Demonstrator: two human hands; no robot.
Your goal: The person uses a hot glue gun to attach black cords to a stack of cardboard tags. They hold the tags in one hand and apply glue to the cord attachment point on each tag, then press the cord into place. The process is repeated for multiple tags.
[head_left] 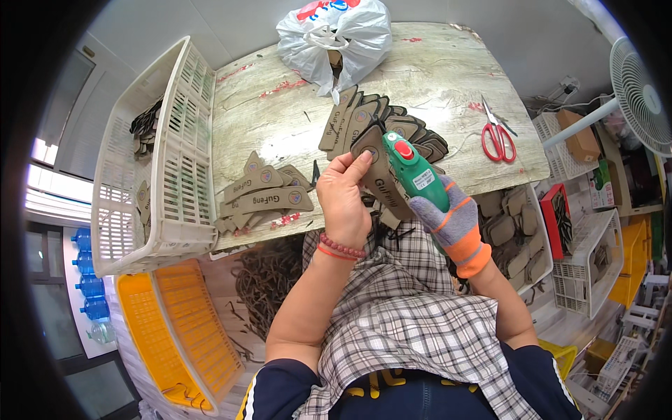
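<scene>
My bare left hand [343, 196], with red bracelets at the wrist, pinches a tan, dark-edged flat piece [383, 183] near its upper end, thumb on top. The piece bears a round emblem and dark lettering. In a grey and orange glove, my right hand [451, 220] grips a green handheld power tool [418, 171] with a red button. The tool's head lies along the right edge of the piece; its working end is hard to make out. Just beyond my hands, a fanned pile of similar tan pieces [343, 124] rests on the table. Another stack [262, 199] lies to the left.
Red-handled scissors [498, 142] lie at the table's [269, 126] right. A tied white plastic bag [364, 42] stands at the back. White crate [185, 157] at left, yellow crate [192, 329] below it. Dark cut strips [262, 290] heap under the table. A fan [640, 94] stands at right.
</scene>
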